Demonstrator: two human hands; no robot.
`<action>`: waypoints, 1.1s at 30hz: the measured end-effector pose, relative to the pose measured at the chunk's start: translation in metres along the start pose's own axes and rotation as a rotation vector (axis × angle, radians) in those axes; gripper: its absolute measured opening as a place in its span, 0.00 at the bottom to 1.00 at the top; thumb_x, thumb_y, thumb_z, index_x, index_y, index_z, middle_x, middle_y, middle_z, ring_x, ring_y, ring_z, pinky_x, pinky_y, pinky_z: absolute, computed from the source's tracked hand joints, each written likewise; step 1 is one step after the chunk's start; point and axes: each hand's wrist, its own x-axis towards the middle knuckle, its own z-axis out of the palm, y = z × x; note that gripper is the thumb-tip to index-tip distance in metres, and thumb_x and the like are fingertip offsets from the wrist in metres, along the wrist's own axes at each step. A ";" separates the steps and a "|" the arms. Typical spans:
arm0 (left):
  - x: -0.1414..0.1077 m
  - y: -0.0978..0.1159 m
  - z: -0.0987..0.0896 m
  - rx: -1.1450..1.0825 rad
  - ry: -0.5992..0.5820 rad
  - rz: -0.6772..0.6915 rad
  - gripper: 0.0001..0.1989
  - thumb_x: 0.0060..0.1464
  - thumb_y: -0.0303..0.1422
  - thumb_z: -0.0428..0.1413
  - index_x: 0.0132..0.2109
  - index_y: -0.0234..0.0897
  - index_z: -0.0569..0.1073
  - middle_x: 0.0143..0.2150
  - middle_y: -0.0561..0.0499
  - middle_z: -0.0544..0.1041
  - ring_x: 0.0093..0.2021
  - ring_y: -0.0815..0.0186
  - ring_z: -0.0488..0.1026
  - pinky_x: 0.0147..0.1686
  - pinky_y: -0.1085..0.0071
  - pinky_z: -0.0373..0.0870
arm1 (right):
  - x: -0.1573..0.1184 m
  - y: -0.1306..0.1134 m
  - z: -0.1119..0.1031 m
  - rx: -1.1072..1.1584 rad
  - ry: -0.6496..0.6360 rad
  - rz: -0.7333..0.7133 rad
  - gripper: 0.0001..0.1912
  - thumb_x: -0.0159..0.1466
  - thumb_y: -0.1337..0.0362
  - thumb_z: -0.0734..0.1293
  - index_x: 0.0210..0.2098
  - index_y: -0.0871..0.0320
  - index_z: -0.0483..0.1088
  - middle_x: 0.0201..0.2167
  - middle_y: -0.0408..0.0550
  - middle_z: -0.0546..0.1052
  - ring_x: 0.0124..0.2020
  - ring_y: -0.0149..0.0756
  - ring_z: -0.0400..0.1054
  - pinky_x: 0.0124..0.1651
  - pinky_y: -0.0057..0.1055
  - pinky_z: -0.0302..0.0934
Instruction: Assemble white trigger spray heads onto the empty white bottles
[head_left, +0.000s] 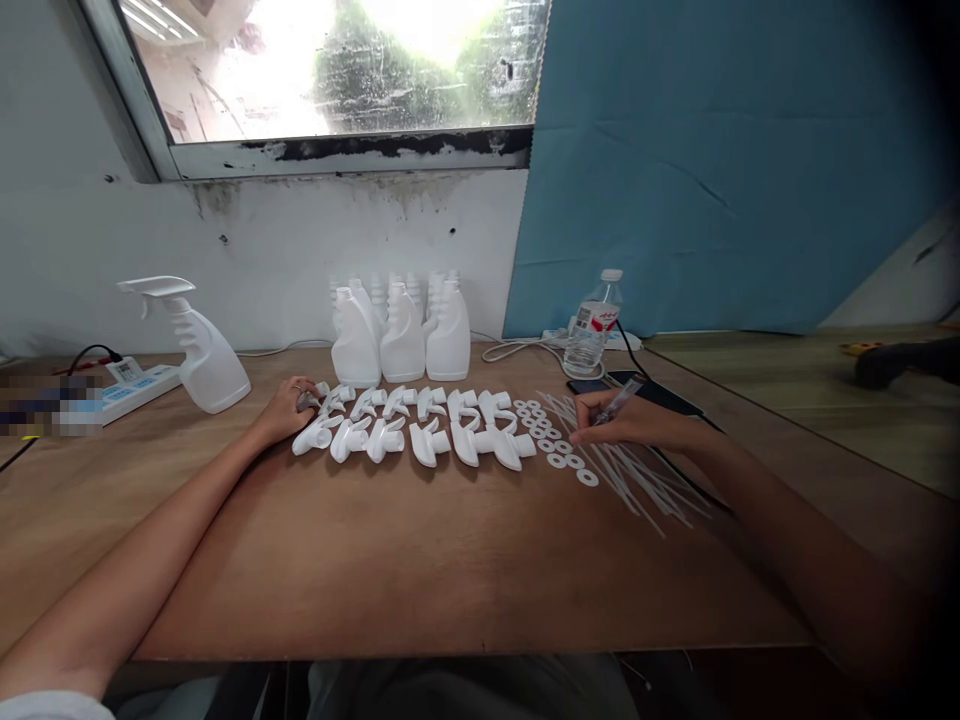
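My left hand (289, 408) rests at the left end of two rows of white trigger spray heads. Its bent fingers close against the leftmost spray head (337, 399) of the back row. The front row, with another spray head (425, 443) near its middle, lies closer to me. A clear pen (619, 398) is gripped in my right hand (616, 418), its upper end pointing up. That hand hovers over or rests by the white ring washers (556, 447) and thin white tubes (637, 480); whether it touches them I cannot tell.
Several white bottles (403, 335) without heads stand by the wall. A complete spray bottle (206, 355) is at left, beside a power strip (139, 393). A water bottle (587, 345) and a dark phone (587, 385) are behind my right hand. Cables run along the wall.
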 end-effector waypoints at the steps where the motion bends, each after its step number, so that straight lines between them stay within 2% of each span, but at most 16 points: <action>1: 0.000 0.001 -0.001 0.004 -0.002 -0.002 0.14 0.42 0.32 0.51 0.39 0.35 0.71 0.52 0.40 0.71 0.55 0.52 0.66 0.59 0.56 0.61 | 0.001 0.001 0.000 0.004 -0.003 -0.001 0.26 0.47 0.43 0.75 0.22 0.57 0.63 0.19 0.40 0.63 0.23 0.29 0.53 0.27 0.29 0.45; 12: -0.001 -0.003 -0.002 0.061 0.025 0.035 0.13 0.43 0.32 0.51 0.38 0.36 0.73 0.51 0.39 0.72 0.54 0.50 0.67 0.59 0.54 0.61 | 0.000 0.002 0.000 0.004 -0.009 -0.039 0.23 0.53 0.47 0.73 0.23 0.59 0.63 0.22 0.43 0.65 0.26 0.31 0.55 0.29 0.32 0.45; 18: -0.001 -0.003 -0.001 0.082 0.057 0.077 0.10 0.49 0.35 0.50 0.36 0.36 0.73 0.50 0.40 0.73 0.53 0.52 0.68 0.58 0.55 0.64 | 0.003 0.006 0.000 0.027 -0.003 -0.011 0.22 0.50 0.49 0.75 0.23 0.59 0.63 0.19 0.40 0.63 0.23 0.28 0.52 0.28 0.29 0.44; 21: -0.002 -0.001 -0.004 0.083 0.091 0.091 0.11 0.52 0.37 0.50 0.36 0.37 0.73 0.49 0.42 0.73 0.51 0.55 0.70 0.56 0.58 0.66 | 0.003 0.006 0.000 0.029 -0.004 -0.012 0.22 0.50 0.50 0.75 0.23 0.59 0.63 0.19 0.39 0.63 0.23 0.28 0.52 0.28 0.29 0.44; 23: -0.003 -0.001 -0.010 0.097 0.159 0.082 0.11 0.54 0.37 0.49 0.38 0.37 0.73 0.49 0.43 0.73 0.51 0.56 0.70 0.56 0.60 0.65 | 0.003 0.005 0.000 0.030 -0.002 -0.021 0.21 0.51 0.51 0.75 0.23 0.58 0.63 0.19 0.39 0.63 0.23 0.28 0.53 0.27 0.29 0.44; 25: -0.004 -0.002 -0.020 0.127 0.287 0.037 0.10 0.54 0.35 0.49 0.41 0.36 0.71 0.51 0.41 0.70 0.53 0.54 0.67 0.58 0.57 0.61 | 0.002 0.005 0.000 0.035 -0.003 -0.032 0.19 0.52 0.53 0.74 0.24 0.58 0.63 0.19 0.39 0.63 0.22 0.28 0.52 0.27 0.29 0.43; 28: -0.007 -0.007 -0.039 0.183 0.559 -0.112 0.12 0.53 0.32 0.51 0.45 0.32 0.68 0.55 0.37 0.65 0.59 0.48 0.59 0.60 0.50 0.51 | 0.000 0.002 0.001 0.040 0.000 -0.041 0.18 0.54 0.55 0.73 0.25 0.58 0.63 0.19 0.37 0.62 0.22 0.26 0.51 0.27 0.29 0.40; 30: -0.010 -0.013 -0.051 0.200 0.709 -0.222 0.15 0.52 0.30 0.53 0.48 0.31 0.65 0.57 0.36 0.62 0.61 0.47 0.55 0.60 0.49 0.47 | -0.003 -0.001 0.002 0.042 0.019 -0.064 0.17 0.55 0.55 0.73 0.25 0.58 0.64 0.19 0.37 0.62 0.22 0.26 0.50 0.27 0.29 0.39; 33: -0.015 -0.025 -0.065 0.171 0.840 -0.381 0.22 0.51 0.28 0.56 0.52 0.29 0.60 0.59 0.34 0.59 0.62 0.48 0.53 0.60 0.50 0.46 | -0.006 -0.008 0.005 0.054 0.041 -0.083 0.15 0.56 0.55 0.72 0.26 0.59 0.65 0.19 0.37 0.61 0.21 0.25 0.50 0.27 0.29 0.39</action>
